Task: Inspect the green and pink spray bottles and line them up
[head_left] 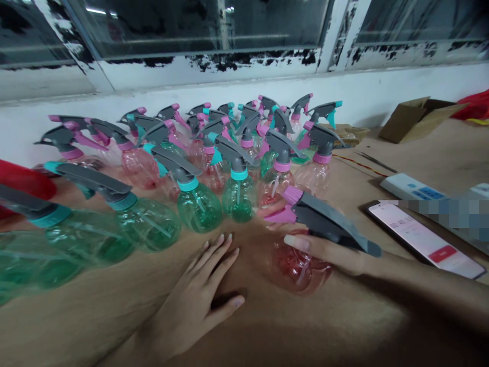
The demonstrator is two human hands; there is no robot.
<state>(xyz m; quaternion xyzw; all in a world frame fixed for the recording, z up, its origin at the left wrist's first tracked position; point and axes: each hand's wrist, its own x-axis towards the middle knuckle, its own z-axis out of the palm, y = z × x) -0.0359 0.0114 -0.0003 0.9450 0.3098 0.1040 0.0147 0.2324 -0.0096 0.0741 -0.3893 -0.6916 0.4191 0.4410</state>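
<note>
My right hand (pixel 336 252) grips a clear pink spray bottle (pixel 300 270) around its neck, under the grey sprayer head with pink nozzle and trigger. Its thumb crosses the front of the neck, and the other fingers are mostly hidden behind it. The bottle's base is at the tabletop, though I cannot tell whether it touches. To the left, my left hand (pixel 202 285) lies flat on the table with fingers spread, holding nothing. Just beyond its fingertips stand green spray bottles, the nearest being a green spray bottle (pixel 239 199) with a turquoise collar.
Several more pink and green spray bottles (pixel 139 163) crowd the table toward the wall. A phone (pixel 424 237) showing a timer lies right, beside a white device (pixel 410 188) and tweezers (pixel 376 162). An open cardboard box (pixel 416 120) stands farther back; something red (pixel 26 181) sits left.
</note>
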